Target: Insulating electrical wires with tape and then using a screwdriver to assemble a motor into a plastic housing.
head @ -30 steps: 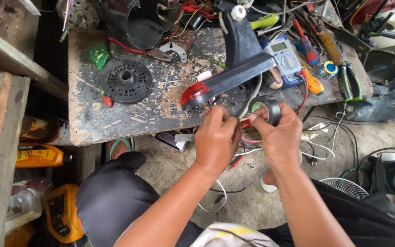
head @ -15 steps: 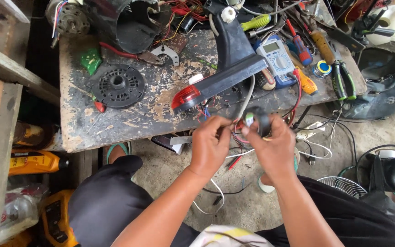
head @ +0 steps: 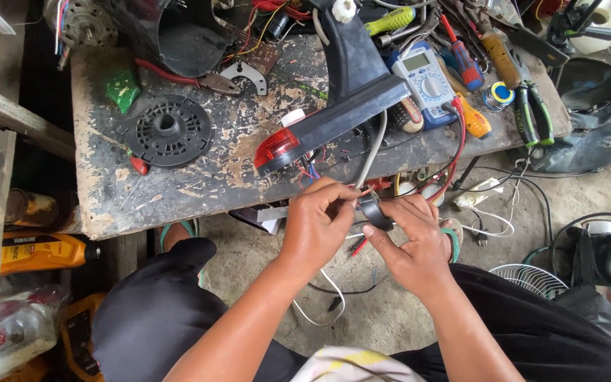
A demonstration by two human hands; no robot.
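My right hand (head: 413, 242) holds a roll of black electrical tape (head: 375, 210) between thumb and fingers. My left hand (head: 317, 221) pinches the wires (head: 317, 172) and the tape end just in front of the roll, at the near edge of the workbench (head: 199, 180). The wires come out of a black appliance stand with a red end (head: 319, 127) that lies on the bench above my hands. A grey cable (head: 372, 148) runs from it down to my fingers.
On the bench lie a black round disc (head: 168, 130), a blue multimeter (head: 426, 79), screwdrivers (head: 461, 56), pliers (head: 532, 113) and a black motor housing (head: 178, 35). A yellow bottle (head: 40, 251) stands at the left. Loose cables and a fan grille (head: 532, 277) lie on the floor.
Both hands have dropped slightly and come closer together. The tape roll has turned in my right hand while my left fingers stay pinched on the wires.
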